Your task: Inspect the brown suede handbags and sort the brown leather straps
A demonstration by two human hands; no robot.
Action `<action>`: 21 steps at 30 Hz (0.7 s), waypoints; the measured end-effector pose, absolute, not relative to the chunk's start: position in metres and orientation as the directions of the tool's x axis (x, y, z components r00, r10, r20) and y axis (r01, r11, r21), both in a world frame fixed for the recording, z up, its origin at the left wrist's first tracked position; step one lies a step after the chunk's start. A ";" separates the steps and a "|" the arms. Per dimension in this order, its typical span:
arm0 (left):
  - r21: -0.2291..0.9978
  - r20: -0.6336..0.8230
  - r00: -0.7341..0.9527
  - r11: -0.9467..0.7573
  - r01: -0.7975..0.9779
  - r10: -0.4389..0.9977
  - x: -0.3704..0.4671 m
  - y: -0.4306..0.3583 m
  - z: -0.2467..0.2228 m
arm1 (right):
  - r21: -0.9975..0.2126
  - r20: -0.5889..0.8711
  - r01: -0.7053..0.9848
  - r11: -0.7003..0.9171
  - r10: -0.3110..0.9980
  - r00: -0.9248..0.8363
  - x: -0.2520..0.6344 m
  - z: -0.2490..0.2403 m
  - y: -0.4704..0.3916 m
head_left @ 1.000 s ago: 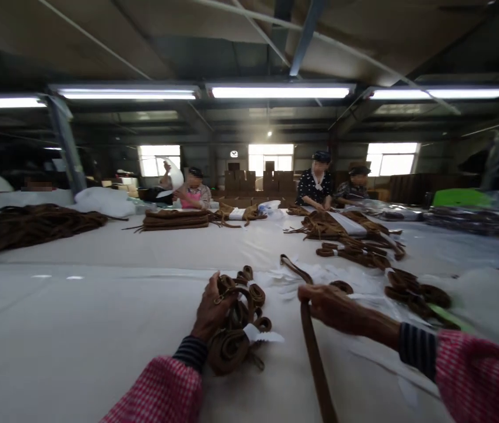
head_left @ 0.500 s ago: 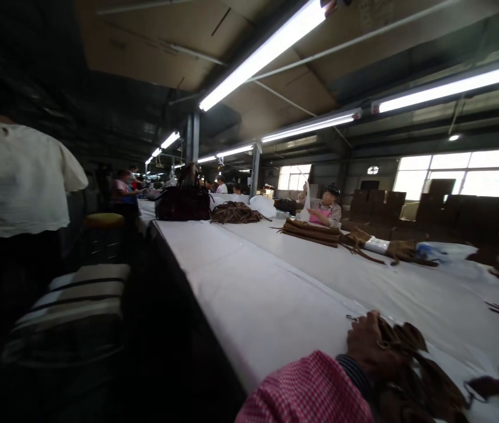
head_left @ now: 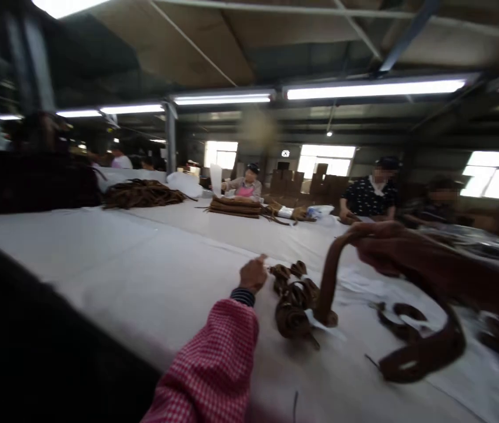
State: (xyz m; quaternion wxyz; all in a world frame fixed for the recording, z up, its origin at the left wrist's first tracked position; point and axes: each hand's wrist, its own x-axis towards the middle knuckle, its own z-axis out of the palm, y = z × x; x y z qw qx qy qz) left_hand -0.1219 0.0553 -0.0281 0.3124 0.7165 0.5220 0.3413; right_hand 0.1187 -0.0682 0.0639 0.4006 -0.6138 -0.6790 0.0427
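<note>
Over the white-covered table, my left hand (head_left: 253, 274) reaches out of a pink checkered sleeve with a dark striped cuff. An index finger stretches forward, the others are partly curled, and no held object shows. Just to its right lies a bundle of coiled brown straps (head_left: 293, 311). My right hand is out of view. From the right edge comes another person's dark red sleeve (head_left: 461, 267); that blurred hand lifts a long brown strap (head_left: 331, 270), which arcs above the table. More curled brown straps (head_left: 425, 358) lie or hang below that arm.
Across the white table (head_left: 112, 276) are a brown strap pile (head_left: 143, 192), a stack of brown strips (head_left: 234, 207) and plastic bags (head_left: 320, 211). A dark bag (head_left: 29, 182) stands at the left. Several people are beyond the table. The near table edge runs along the lower left.
The view has swung right. My left hand has let go of the brown straps, which lie beside it. The other person's dark red sleeve has come further into view, with a strap raised.
</note>
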 end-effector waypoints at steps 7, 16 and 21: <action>0.898 0.338 0.467 -0.428 0.098 0.817 -0.111 0.014 0.010 | -0.668 -0.009 0.729 0.150 0.978 -0.209 0.111 0.052 -0.097; 0.969 0.211 0.597 -0.248 -0.021 0.774 -0.087 -0.010 -0.028 | -0.630 0.033 0.762 0.151 0.985 -0.168 0.117 0.036 -0.092; 0.949 0.316 0.174 -0.311 -0.054 0.933 -0.114 -0.015 -0.008 | -0.738 0.033 0.659 0.145 0.983 -0.179 0.155 0.035 -0.127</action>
